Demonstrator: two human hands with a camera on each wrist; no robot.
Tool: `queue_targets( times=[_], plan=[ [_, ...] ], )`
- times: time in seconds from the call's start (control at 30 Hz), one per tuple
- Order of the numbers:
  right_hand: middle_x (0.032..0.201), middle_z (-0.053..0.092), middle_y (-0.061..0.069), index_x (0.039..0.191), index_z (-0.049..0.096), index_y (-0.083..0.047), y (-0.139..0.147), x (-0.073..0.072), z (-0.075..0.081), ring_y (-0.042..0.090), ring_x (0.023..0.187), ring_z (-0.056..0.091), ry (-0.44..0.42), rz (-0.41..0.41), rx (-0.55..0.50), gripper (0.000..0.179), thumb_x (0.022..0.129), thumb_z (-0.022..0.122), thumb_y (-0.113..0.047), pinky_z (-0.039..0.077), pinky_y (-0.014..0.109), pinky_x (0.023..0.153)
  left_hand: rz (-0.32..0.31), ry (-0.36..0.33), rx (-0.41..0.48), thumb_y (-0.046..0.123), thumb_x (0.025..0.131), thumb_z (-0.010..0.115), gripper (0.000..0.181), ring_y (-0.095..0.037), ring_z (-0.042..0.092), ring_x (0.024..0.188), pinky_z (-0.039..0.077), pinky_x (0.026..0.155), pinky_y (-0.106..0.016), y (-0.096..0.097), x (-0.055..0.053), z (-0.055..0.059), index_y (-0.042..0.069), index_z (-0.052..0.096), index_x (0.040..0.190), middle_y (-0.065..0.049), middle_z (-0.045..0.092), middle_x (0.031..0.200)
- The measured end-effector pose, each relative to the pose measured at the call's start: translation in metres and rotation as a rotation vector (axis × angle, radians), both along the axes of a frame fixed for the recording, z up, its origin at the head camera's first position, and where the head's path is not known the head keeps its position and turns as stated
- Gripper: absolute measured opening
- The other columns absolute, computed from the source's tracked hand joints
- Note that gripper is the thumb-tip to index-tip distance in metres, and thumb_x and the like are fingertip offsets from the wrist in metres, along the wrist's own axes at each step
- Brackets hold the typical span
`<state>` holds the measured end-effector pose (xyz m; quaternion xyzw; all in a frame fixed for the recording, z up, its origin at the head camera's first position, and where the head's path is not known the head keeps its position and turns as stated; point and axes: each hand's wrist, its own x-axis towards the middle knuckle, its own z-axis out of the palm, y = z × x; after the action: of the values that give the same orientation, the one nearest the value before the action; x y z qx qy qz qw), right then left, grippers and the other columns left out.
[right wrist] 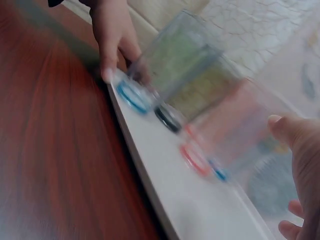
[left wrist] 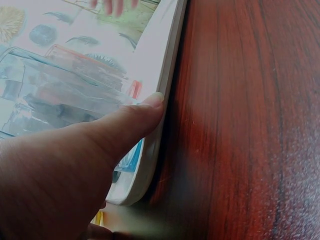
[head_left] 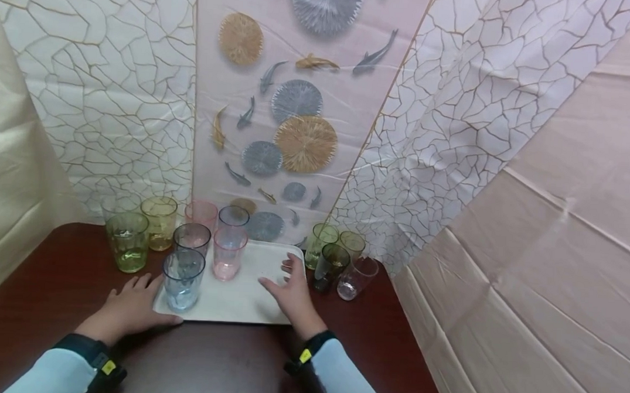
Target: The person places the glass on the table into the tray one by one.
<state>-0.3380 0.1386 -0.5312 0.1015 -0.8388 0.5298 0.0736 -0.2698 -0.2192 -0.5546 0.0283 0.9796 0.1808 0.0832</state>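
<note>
In the head view, my left hand (head_left: 133,309) rests at the front left corner of a white tray (head_left: 260,288). Its thumb (left wrist: 145,112) lies straight along the front rim in the left wrist view, with the other fingers beside the tray's left edge. Right next to it stands a light blue glass (head_left: 182,287). Behind that are a dark-rimmed glass (head_left: 192,237) and a pink glass (head_left: 227,266), with a blue-rimmed glass (head_left: 234,216) and another pink glass (head_left: 202,211) farther back. My right hand (head_left: 296,295) hovers over the tray's right side, fingers spread, holding nothing.
Left of the tray stand a green glass (head_left: 126,250), a yellow glass (head_left: 159,228) and a clear one behind. To the right are a light green glass (head_left: 320,243), an olive glass (head_left: 352,242), a dark glass (head_left: 332,267) and a clear glass (head_left: 357,278). Patterned cloth (head_left: 294,195) hangs behind.
</note>
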Motion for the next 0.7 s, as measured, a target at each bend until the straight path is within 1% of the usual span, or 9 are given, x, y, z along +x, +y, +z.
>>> queue_targets(
  times=[0.13, 0.2, 0.3, 0.4, 0.57, 0.63, 0.7],
  plan=[
    [0.144, 0.05, 0.022, 0.156, 0.036, -0.005, 0.048, 0.015, -0.001, 0.034, 0.132, 0.052, 0.032, -0.058, -0.007, 0.095, 0.084, 0.087, -0.038, 0.047, 0.055, 0.108, -0.004, 0.007, -0.007, 0.093, 0.067, 0.063, 0.141, -0.07, 0.021, 0.134, 0.018, 0.098, -0.09, 0.0, -0.001, 0.0, -0.01, 0.032, 0.158, -0.049, 0.027, 0.151],
    [0.144, 0.051, 0.024, 0.155, 0.037, -0.003, 0.066, 0.023, -0.002, 0.035, 0.131, 0.053, 0.035, -0.108, -0.006, 0.094, 0.083, 0.088, -0.037, 0.047, 0.055, 0.107, -0.006, 0.006, -0.007, 0.093, 0.067, 0.063, 0.141, -0.071, 0.021, 0.133, 0.018, 0.098, -0.09, 0.0, -0.001, -0.001, -0.01, 0.031, 0.158, -0.049, 0.027, 0.151],
    [0.142, 0.053, 0.023, 0.153, 0.04, -0.002, 0.086, 0.033, -0.004, 0.034, 0.129, 0.055, 0.038, -0.178, 0.009, 0.092, 0.083, 0.088, -0.035, 0.049, 0.053, 0.106, -0.003, 0.003, -0.007, 0.092, 0.067, 0.064, 0.141, -0.071, 0.021, 0.133, 0.018, 0.098, -0.09, -0.001, -0.001, -0.002, -0.01, 0.032, 0.158, -0.05, 0.027, 0.151],
    [0.141, 0.055, 0.021, 0.151, 0.042, -0.003, 0.104, 0.038, -0.005, 0.033, 0.127, 0.057, 0.035, -0.243, 0.013, 0.088, 0.083, 0.089, -0.032, 0.051, 0.051, 0.104, -0.003, 0.0, -0.005, 0.092, 0.067, 0.064, 0.141, -0.071, 0.021, 0.133, 0.018, 0.098, -0.09, -0.001, -0.002, -0.003, -0.011, 0.032, 0.158, -0.05, 0.028, 0.151],
    [0.139, 0.055, 0.024, 0.148, 0.043, -0.004, 0.135, 0.038, -0.004, 0.037, 0.125, 0.057, 0.059, -0.333, -0.013, 0.085, 0.082, 0.09, -0.027, 0.051, 0.054, 0.103, -0.006, -0.005, -0.004, 0.093, 0.067, 0.063, 0.141, -0.071, 0.021, 0.133, 0.018, 0.098, -0.09, 0.001, -0.002, -0.002, -0.011, 0.032, 0.158, -0.049, 0.028, 0.151],
    [0.137, 0.055, 0.026, 0.147, 0.042, -0.002, 0.149, 0.034, -0.003, 0.04, 0.123, 0.057, 0.085, -0.369, -0.021, 0.085, 0.081, 0.09, -0.027, 0.051, 0.055, 0.101, -0.007, -0.006, -0.003, 0.093, 0.067, 0.063, 0.141, -0.071, 0.021, 0.133, 0.018, 0.099, -0.09, 0.001, -0.001, -0.001, -0.011, 0.032, 0.158, -0.049, 0.028, 0.151],
    [0.133, 0.055, 0.024, 0.144, 0.043, -0.002, 0.162, 0.027, -0.001, 0.039, 0.12, 0.058, 0.105, -0.421, -0.022, 0.083, 0.081, 0.09, -0.027, 0.053, 0.052, 0.099, -0.005, -0.008, -0.002, 0.093, 0.067, 0.064, 0.141, -0.071, 0.02, 0.133, 0.018, 0.099, -0.09, 0.001, -0.001, 0.002, -0.011, 0.032, 0.157, -0.049, 0.028, 0.151]
  ],
)
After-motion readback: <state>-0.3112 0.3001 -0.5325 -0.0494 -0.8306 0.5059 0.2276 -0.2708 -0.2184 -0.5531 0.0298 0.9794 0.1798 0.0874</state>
